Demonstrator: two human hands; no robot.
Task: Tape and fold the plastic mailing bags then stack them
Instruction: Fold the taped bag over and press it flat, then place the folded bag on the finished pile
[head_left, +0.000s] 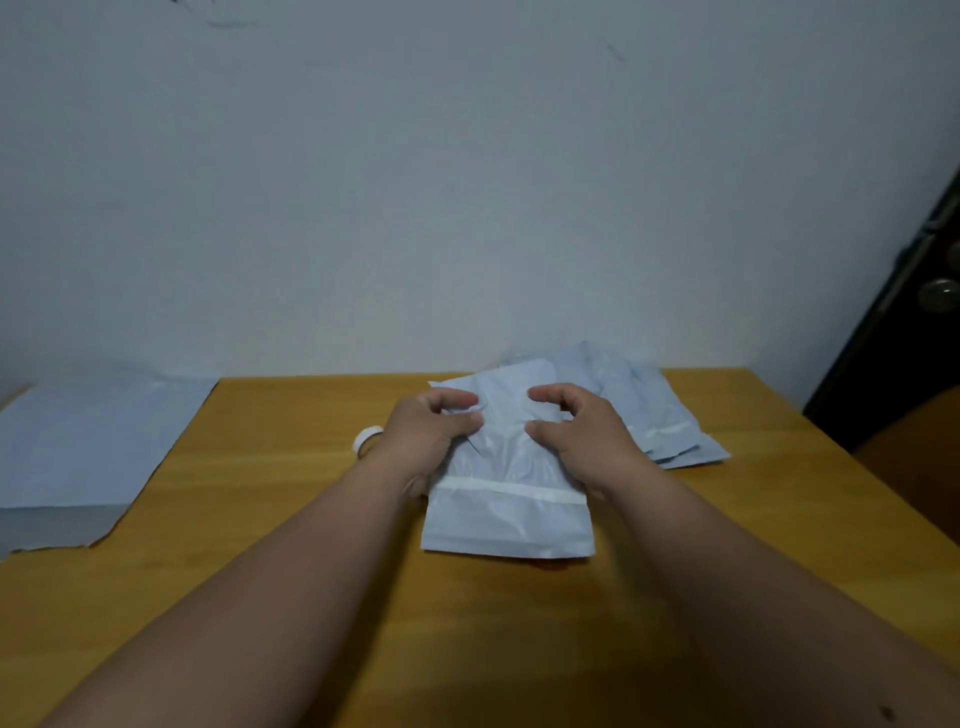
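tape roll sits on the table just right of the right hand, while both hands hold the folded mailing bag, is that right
Not quite. The head view shows the tape roll on the table just left of the left hand, partly hidden behind it, not beside the right hand. The rest holds: both hands grip the folded mailing bag.

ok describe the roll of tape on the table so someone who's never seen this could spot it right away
Start at the wooden table and find the person's left hand, which grips the mailing bag in the middle. The roll of tape sits just left of that hand, partly hidden behind the wrist. It is the only small, round, white ring here; everything else pale is flat plastic sheet.
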